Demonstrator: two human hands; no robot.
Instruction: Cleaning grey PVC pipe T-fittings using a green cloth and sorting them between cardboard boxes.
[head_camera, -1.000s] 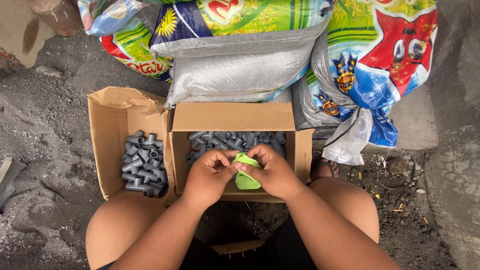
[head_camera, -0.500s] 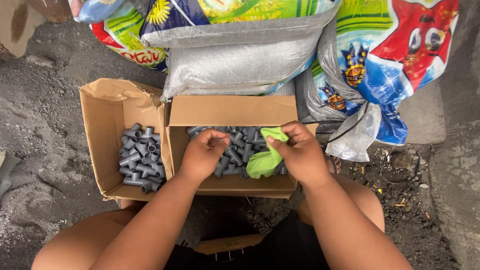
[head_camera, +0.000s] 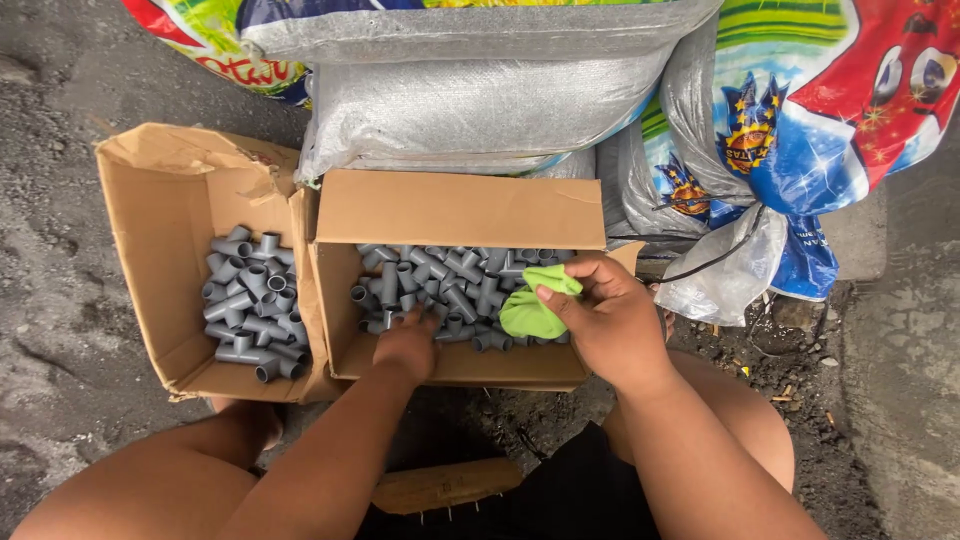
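Two cardboard boxes sit side by side on the gritty ground, both holding grey pipe fittings. Inside the right box (head_camera: 455, 215), near its front edge, the left hand (head_camera: 405, 345) curls down into the fittings (head_camera: 445, 285); whether it grips one cannot be told. Over the same box's right edge, the right hand (head_camera: 610, 315) pinches a green cloth (head_camera: 530, 310). Behind the left box (head_camera: 165, 215) and its neighbour lie printed sacks (head_camera: 480, 100).

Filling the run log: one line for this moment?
left hand: in right box, on grey fittings | right hand: holds green cloth
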